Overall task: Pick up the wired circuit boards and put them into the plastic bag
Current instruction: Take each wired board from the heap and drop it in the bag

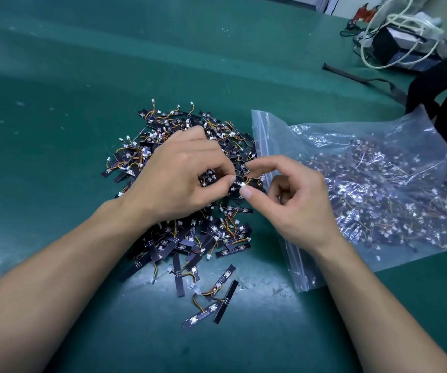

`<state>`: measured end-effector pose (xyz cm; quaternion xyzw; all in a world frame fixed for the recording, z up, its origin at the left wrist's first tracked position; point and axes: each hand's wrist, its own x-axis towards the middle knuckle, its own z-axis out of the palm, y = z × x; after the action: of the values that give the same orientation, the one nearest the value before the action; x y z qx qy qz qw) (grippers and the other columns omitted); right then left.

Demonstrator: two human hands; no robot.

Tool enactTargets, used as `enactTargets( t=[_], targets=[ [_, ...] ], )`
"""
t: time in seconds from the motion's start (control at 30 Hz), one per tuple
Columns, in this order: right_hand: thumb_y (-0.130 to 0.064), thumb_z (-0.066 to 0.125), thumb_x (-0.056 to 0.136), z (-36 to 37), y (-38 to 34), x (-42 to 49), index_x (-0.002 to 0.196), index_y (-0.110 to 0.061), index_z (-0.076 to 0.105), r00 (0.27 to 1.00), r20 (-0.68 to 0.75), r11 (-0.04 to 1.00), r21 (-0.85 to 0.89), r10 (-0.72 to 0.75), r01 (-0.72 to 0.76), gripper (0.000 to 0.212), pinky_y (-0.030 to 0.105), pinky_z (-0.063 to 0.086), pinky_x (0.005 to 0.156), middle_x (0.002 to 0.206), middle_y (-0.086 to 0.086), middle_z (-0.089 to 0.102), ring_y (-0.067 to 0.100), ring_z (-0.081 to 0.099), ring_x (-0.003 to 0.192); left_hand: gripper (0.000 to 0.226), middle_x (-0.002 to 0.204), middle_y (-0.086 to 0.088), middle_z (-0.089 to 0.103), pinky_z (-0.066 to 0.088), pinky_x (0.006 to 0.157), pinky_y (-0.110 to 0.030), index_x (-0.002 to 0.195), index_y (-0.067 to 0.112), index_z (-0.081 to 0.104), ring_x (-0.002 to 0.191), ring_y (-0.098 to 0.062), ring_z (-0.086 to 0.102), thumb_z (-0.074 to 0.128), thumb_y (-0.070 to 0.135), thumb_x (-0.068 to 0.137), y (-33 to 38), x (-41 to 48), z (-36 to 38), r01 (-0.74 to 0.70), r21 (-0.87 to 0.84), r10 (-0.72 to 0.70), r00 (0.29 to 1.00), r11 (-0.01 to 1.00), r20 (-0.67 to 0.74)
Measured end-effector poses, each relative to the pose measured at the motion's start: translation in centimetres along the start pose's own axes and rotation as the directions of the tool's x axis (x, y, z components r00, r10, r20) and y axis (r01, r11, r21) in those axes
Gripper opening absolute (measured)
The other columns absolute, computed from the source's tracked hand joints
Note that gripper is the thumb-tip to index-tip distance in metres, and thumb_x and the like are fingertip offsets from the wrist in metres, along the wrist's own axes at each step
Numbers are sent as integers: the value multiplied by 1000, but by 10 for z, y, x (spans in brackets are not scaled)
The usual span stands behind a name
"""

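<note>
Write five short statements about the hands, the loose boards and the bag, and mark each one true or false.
1. The bag already holds many boards. True.
2. The bag lies left of the loose pile. False: it lies to the right of it.
3. The left hand is over the pile, fingers curled into the boards. True.
4. The right hand reaches deep inside the bag. False: it is outside, above the bag's zip edge, with thumb and forefinger pinching at a board on the pile.
5. The table is covered by a red mat. False: the mat is green.
</note>
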<state>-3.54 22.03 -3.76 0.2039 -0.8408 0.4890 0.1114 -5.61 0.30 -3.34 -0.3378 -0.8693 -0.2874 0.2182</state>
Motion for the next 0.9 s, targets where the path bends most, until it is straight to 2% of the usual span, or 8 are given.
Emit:
enactTargets(
  t=[0.1,0.17,0.33,0.4,0.57,0.7,0.8,0.9],
  targets=[
    [-38,78,78,0,0,-1,100,-32,72,1000,6,1000,-20,-19,19,23,9,32,54,73,-18,64,9,45,45,13,79,5,68,44,69,-44,83,14,74,72,-21,46,70,22,92,-1,0,0,7,1,-7,1000,1000,-25],
    [-36,79,78,0,1,0,99,-37,70,1000,11,1000,-10,-24,24,23,10,33,54,79,-14,68,9,46,46,13,80,5,69,44,68,-43,83,14,74,72,-20,45,70,22,92,-2,0,0,17,-4,-17,999,1000,-38],
    [-18,75,89,1,7,3,90,-27,73,998,-31,997,-61,-45,43,9,7,30,54,65,-31,58,3,44,49,12,81,6,69,44,70,-40,84,15,74,74,-18,46,72,24,93,-2,-1,1,13,-13,-14,999,1000,-33],
    [-16,74,90,1,8,3,88,-22,75,998,-33,995,-88,-58,55,6,6,30,55,65,-31,58,2,44,50,11,83,6,70,45,71,-42,88,16,76,75,-20,50,72,26,93,-3,-1,1,2,-23,-3,1000,1000,-18],
    [-18,74,89,0,6,2,87,-19,77,998,-39,994,-91,-57,53,4,13,38,57,73,-20,68,7,53,55,13,86,6,71,46,74,-42,92,16,77,77,-23,54,71,28,93,-2,-1,1,-25,-37,25,1000,999,6],
    [-20,76,87,0,5,1,89,-22,77,996,-55,994,-80,-74,70,3,8,33,55,68,-24,62,5,47,51,13,83,4,70,45,72,-40,89,15,76,75,-24,53,70,25,95,-2,-1,1,-38,-26,37,999,999,-24],
    [-26,78,84,0,4,1,98,-25,76,995,-64,993,-94,-72,66,14,6,32,55,70,-31,60,6,46,48,13,84,3,70,44,72,-38,89,14,76,74,-24,52,70,23,95,-2,0,0,-43,-23,42,999,999,-33],
    [-23,77,86,0,5,2,95,-22,77,994,-63,989,-120,-91,83,9,7,32,55,68,-32,58,7,47,50,13,84,2,71,44,72,-39,88,13,76,74,-25,53,70,22,95,-1,0,1,-47,-20,47,998,999,-36]
  ],
)
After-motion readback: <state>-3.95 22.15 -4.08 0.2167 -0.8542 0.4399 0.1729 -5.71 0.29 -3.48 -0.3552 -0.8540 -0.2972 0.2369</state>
